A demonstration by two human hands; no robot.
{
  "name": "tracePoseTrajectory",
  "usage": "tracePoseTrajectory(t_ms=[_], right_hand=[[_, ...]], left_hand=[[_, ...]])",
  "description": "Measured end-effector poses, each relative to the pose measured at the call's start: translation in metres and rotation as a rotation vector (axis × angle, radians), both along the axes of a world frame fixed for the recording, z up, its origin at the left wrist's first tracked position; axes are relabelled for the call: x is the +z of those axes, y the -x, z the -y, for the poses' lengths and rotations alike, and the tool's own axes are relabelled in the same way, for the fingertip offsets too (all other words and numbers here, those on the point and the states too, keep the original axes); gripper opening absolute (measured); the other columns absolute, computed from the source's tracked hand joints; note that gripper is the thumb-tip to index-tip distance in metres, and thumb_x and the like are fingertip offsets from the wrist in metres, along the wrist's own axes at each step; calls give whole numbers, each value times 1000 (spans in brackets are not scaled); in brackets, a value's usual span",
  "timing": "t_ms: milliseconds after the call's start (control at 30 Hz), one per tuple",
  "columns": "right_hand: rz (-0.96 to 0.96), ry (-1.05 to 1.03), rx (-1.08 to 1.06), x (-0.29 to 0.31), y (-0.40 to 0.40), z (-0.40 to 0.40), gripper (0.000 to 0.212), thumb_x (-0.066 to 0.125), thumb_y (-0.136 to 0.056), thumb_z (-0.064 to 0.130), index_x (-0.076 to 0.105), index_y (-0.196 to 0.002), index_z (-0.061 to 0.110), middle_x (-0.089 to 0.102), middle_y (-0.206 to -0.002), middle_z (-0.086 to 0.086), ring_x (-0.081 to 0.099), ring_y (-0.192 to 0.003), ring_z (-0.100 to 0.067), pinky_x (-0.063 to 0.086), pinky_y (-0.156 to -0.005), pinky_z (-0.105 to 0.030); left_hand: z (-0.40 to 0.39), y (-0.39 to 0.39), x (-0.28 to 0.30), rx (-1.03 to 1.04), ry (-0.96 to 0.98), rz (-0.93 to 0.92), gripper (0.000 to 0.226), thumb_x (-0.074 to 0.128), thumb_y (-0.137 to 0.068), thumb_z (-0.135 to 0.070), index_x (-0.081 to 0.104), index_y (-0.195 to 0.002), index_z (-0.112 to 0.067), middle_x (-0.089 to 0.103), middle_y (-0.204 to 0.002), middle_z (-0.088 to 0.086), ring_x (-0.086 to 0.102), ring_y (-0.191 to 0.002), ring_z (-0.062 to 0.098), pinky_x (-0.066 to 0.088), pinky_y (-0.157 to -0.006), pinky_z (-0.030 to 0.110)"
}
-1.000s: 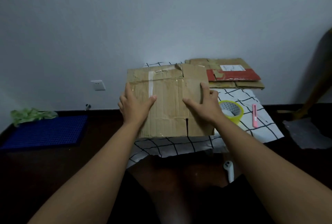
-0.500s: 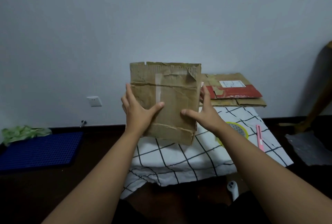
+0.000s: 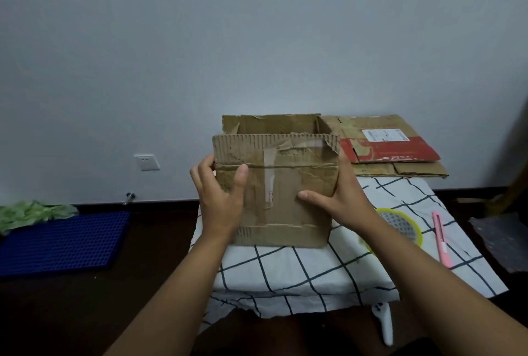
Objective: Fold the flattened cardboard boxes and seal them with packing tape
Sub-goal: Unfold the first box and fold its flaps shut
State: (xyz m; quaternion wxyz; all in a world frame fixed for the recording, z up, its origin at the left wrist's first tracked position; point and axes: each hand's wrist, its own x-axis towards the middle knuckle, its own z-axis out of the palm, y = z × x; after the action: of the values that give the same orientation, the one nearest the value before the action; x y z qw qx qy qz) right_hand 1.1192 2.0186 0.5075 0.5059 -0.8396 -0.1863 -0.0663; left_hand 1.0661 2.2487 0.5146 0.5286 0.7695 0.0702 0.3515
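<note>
- Two bare hands hold an opened cardboard box (image 3: 285,193) upright over a checked cloth (image 3: 300,270).
- Left hand (image 3: 221,201) grips the box's left edge, thumb across the front panel.
- Right hand (image 3: 340,201) clasps the right edge, thumb on the front.
- Flattened cardboard (image 3: 394,153) lies behind; a yellow tape roll (image 3: 405,227) and pink cutter (image 3: 441,238) sit to the right.

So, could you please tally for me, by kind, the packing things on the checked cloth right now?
Opened cardboard box, held by the left hand and the right hand: 1
Flattened cardboard boxes, stacked behind, exact number unclear: at least 1
Tape roll: 1
Pink cutter: 1
Total: at least 4
</note>
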Motion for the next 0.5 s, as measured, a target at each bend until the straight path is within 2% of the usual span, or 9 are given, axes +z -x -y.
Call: tracePoseTrajectory(t_ms=[100,167,233,300,400,500], right_hand=[[79,6,-40,9,2,1,108,78,-69,61,10,-150,43,25,-159,6,27,-145,-13,32,-116,-47],[139,-22,-45,13,8,2,97,73,-73,63,13,-147,48,28,-158,6,30,-144,-12,34,-116,-43],[185,-35,-22,14,13,4,86,67,-78,61,13,-145,58,26,-158,9,27,-144,-6,31,-116,-32],[194,-36,5,12,16,3,80,65,-82,56,16,-145,59,24,-159,15,25,-144,0,27,-113,-17],[164,-41,36,7,18,-1,74,65,-86,48,24,-147,49,22,-158,22,24,-143,4,26,-106,-5],[144,-60,39,5,18,-2,67,64,-85,52,33,-144,46,25,-156,24,27,-142,5,28,-107,-11]], left_hand=[[-1,-13,2,-8,1,61,52,47,-87,-60,43,-116,-17,44,-121,7,51,-110,16,48,-92,35],[-1,-15,3,-34,19,93,47,44,-90,-59,43,-115,-20,48,-122,11,53,-109,23,50,-90,41],[-2,-13,3,-37,50,90,39,41,-90,-65,44,-111,-32,52,-116,13,55,-103,28,50,-86,48],[-3,-9,0,-12,72,50,28,35,-88,-74,42,-99,-48,54,-105,12,54,-96,31,49,-82,57],[0,-2,-4,17,101,21,25,30,-90,-68,41,-93,-46,53,-98,10,53,-90,32,48,-80,58],[3,3,-3,30,83,18,18,29,-92,-61,43,-94,-51,53,-96,4,53,-90,26,48,-79,47]])
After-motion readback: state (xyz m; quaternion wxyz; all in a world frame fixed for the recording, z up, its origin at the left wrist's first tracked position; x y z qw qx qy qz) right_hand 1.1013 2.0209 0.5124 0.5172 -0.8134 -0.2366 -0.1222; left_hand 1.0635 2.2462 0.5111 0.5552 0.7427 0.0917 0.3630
